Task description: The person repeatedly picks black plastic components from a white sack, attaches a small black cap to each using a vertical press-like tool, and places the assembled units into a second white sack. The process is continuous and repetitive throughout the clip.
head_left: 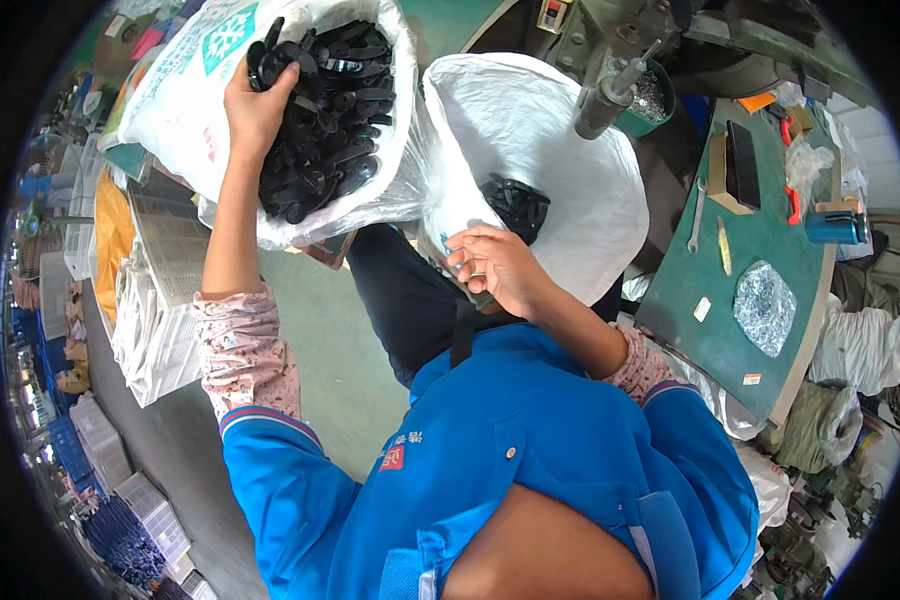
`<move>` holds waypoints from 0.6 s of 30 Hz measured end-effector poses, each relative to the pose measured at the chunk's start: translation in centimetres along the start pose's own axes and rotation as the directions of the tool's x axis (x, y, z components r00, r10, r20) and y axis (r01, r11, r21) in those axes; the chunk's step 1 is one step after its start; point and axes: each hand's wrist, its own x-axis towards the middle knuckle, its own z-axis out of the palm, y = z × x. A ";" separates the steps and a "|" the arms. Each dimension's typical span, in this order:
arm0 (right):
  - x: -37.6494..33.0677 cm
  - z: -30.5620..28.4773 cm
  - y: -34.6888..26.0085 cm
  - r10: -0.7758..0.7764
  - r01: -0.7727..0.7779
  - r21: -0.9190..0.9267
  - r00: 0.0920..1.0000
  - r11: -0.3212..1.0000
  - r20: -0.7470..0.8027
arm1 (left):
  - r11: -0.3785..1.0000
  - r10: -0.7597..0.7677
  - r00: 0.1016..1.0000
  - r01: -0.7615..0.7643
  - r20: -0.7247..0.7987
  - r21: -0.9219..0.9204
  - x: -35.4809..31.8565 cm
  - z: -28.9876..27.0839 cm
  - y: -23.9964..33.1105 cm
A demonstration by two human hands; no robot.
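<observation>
My left hand [260,108] reaches into a white woven sack [175,105] and is closed round a few black plastic parts [282,62]. More of these elongated, rounded black parts [340,120] fill that sack; their exact kind I cannot tell. My right hand [497,265] hovers by the near rim of a second white sack [580,150], fingers loosely bent and apart, with nothing visible in them. A small pile of black parts [516,207] lies at the bottom of this second sack.
A metal machine spindle [610,98] stands over the right sack's far rim, next to a green tub of metal bits [648,98]. On the green workbench [670,290] lie a wrench [697,215], a yellow cutter [724,246] and a clear plastic bag [765,308]. White crates [170,250] stand at left.
</observation>
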 end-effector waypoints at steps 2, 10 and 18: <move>0.1 0.0 0.1 -0.001 0.001 -0.006 1.000 1.000 -0.003 | 0.991 -0.083 0.997 0.081 -0.009 -0.108 0.3 -0.5 -0.4; 0.1 0.4 0.1 -0.108 0.103 -0.137 0.994 0.985 -0.032 | 0.786 -0.347 0.938 0.299 0.015 -0.540 -0.2 -1.4 0.4; 0.0 2.7 -4.3 -0.826 0.673 -0.726 0.484 0.140 0.289 | 0.264 -0.430 0.822 0.509 0.372 -0.820 -6.1 1.4 4.9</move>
